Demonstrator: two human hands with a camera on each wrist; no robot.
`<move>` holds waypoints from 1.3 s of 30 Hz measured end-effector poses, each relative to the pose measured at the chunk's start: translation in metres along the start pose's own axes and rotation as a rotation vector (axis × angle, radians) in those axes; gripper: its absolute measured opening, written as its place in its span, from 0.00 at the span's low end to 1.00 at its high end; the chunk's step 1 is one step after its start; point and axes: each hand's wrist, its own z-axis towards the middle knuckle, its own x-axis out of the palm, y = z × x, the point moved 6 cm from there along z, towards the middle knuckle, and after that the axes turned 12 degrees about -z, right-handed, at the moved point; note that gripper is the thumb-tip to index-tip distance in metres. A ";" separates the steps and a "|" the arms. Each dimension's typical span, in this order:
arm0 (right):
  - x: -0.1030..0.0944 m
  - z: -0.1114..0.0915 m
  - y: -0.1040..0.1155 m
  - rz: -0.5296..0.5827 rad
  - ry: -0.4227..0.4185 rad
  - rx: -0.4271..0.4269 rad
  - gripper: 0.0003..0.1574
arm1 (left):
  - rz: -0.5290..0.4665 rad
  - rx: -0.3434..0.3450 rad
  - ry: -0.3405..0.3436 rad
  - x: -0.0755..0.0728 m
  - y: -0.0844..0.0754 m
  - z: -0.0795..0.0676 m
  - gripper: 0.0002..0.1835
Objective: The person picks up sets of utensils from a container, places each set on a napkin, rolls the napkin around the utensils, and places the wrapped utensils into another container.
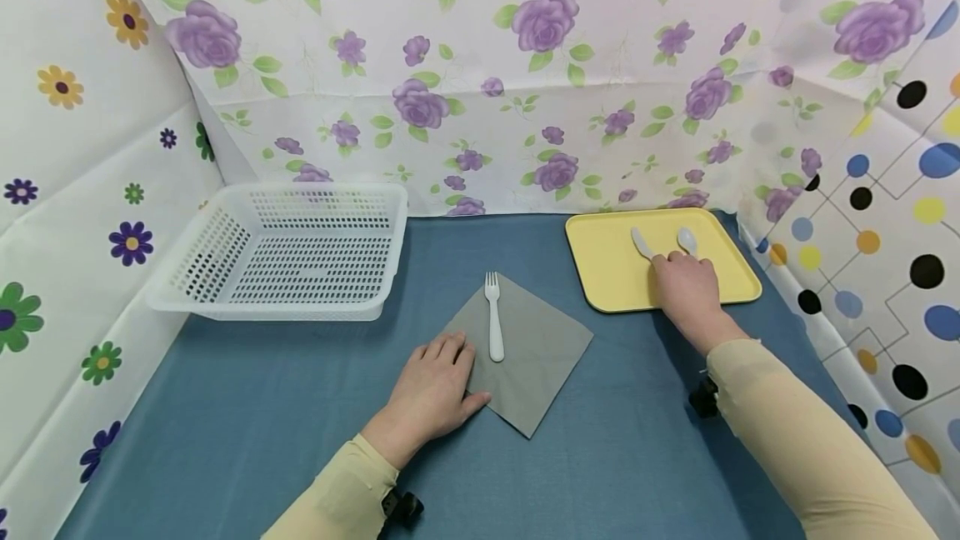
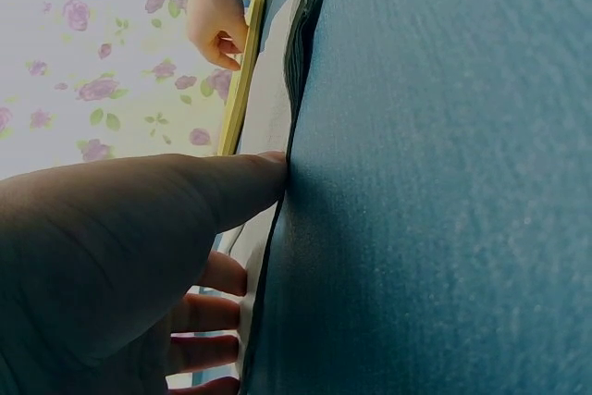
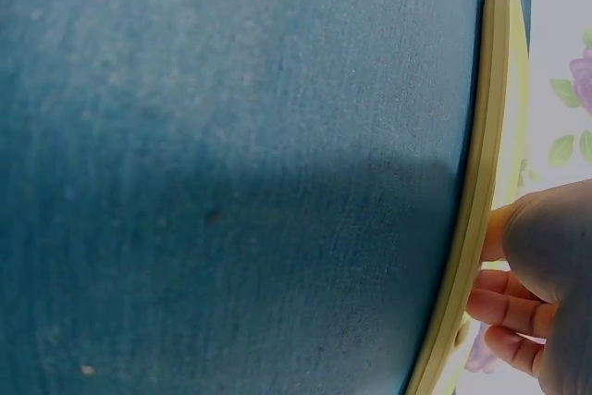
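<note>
My left hand (image 1: 431, 390) rests at the left corner of a folded grey napkin (image 1: 543, 348). Its fingers lie over one edge, and the thumb (image 2: 250, 173) touches another edge of the folded layers. A white fork (image 1: 494, 319) lies on the napkin, tines away from me. Over the yellow tray (image 1: 607, 273), my right hand (image 1: 686, 286) reaches down with bent fingers. Its fingertips are right at a white knife (image 1: 641, 242), whose handle end the hand hides; whether they grip it, I cannot tell. Beside the knife lies a white spoon (image 1: 687, 240), its handle partly hidden by the hand.
A white perforated plastic basket (image 1: 378, 307) stands at the back left on the blue tablecloth (image 1: 300, 423). Floral cloth (image 1: 480, 73) hangs behind the table, with patterned cloths on both sides. The tray sits near the right-hand cloth (image 1: 885, 232).
</note>
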 end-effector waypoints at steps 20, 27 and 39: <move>-0.006 -0.004 -0.001 -0.019 -0.034 0.043 0.11 | 0.008 0.003 0.009 0.002 0.001 0.003 0.39; -0.009 -0.005 0.001 -0.011 -0.042 0.057 0.11 | 0.005 0.001 0.008 0.002 0.001 0.002 0.40; -0.015 -0.007 0.006 0.011 -0.067 0.055 0.10 | 0.011 0.002 0.002 0.000 0.000 0.000 0.39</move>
